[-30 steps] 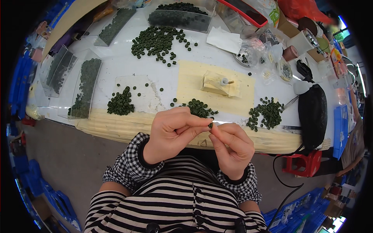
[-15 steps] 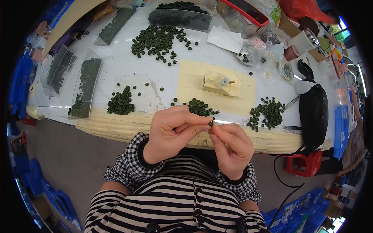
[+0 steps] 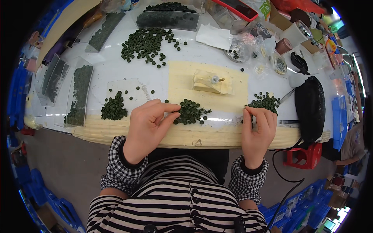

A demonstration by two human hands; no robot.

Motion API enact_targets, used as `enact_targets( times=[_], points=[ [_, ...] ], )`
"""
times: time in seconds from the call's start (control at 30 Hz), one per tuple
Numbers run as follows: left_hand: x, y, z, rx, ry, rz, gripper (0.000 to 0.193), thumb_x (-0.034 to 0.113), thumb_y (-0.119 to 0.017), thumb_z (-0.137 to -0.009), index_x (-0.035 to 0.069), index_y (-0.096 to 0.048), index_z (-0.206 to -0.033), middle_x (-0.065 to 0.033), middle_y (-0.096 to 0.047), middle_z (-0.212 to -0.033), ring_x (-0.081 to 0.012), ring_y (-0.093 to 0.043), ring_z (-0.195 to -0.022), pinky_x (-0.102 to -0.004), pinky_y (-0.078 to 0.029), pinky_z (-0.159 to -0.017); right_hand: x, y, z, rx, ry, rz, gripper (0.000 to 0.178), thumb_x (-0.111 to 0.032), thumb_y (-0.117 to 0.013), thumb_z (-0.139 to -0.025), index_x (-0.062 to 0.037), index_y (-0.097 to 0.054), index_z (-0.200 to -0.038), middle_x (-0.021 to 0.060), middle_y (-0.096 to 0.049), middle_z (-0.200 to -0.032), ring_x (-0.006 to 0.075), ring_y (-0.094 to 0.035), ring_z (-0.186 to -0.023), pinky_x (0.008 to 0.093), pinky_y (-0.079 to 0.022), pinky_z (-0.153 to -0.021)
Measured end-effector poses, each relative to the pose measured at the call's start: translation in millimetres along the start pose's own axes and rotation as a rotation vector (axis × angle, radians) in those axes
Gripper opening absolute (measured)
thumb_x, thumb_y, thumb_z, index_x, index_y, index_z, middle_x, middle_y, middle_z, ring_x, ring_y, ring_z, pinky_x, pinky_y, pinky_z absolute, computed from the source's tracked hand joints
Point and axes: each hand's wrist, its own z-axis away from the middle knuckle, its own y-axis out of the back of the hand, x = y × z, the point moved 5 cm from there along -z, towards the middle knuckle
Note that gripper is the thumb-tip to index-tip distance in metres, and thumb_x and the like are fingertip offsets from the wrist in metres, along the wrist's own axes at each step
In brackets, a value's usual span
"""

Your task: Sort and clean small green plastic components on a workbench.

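My left hand [image 3: 147, 126] is at the left side of the middle pile of small dark green round pieces [image 3: 190, 111]. Its thumb and forefinger close together against the pile's edge; whatever lies between the tips is too small to make out. My right hand [image 3: 260, 128] is at the near left side of another pile of green pieces [image 3: 265, 102], partly covering it. Thumb and forefinger are pinched there, and what they hold, if anything, is hidden. Behind the hands, a small block wrapped in yellowish tape [image 3: 206, 82] carries a pale ring and a short brown peg.
A third small pile [image 3: 114, 108] lies left, and a larger heap [image 3: 143, 44] farther back. Clear trays of green pieces [image 3: 79, 93] stand at the left and back. A black mesh-covered object [image 3: 310, 108] is at right; a red-edged phone [image 3: 239, 8] lies at the back.
My hands were together over the table edge with a small green piece between their fingertips. They have parted, left hand to the middle pile, right hand to the right pile. The view has shifted slightly.
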Motion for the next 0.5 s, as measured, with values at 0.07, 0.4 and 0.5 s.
enact_targets(
  times=[0.07, 0.4, 0.5],
  points=[
    [-0.7, 0.3, -0.7, 0.003, 0.006, -0.005, 0.013, 0.0, -0.069, -0.081, -0.001, -0.069, -0.094, 0.0006, -0.039, -0.055, -0.0101, -0.034, -0.048, -0.0251, -0.028, -0.047, 5.4, -0.8, 0.0, -0.032, 0.007, 0.109, 0.011, -0.003, -0.071, -0.076, -0.0027, -0.066, -0.087, 0.007, -0.059, -0.083, 0.0256, -0.052, -0.084, 0.0365, -0.042, -0.073],
    [-10.8, -16.9, 12.4, 0.169, 0.807, 1.735, 0.021, 0.007, -0.041, -0.101, 0.001, -0.047, -0.121, -0.0024, -0.046, -0.093, -0.0084, -0.042, -0.076, -0.02, -0.038, -0.062, -13.6, -9.6, 0.3, -0.087, 0.095, 0.041, 0.011, -0.002, -0.069, -0.078, -0.0021, -0.061, -0.085, 0.0086, -0.059, -0.084, 0.0268, -0.052, -0.084, 0.0374, -0.041, -0.075],
    [-0.1, -21.4, 11.7, 0.109, 0.861, 1.746, 0.022, 0.01, -0.042, -0.101, 0.001, -0.048, -0.12, -0.0027, -0.048, -0.089, -0.0086, -0.043, -0.072, -0.0192, -0.04, -0.06, -15.1, -14.0, 6.1, -0.069, 0.05, -0.135, 0.011, 0.002, -0.068, -0.078, -0.0011, -0.06, -0.086, 0.0099, -0.06, -0.084, 0.0274, -0.054, -0.079, 0.0364, -0.043, -0.07]
  ],
)
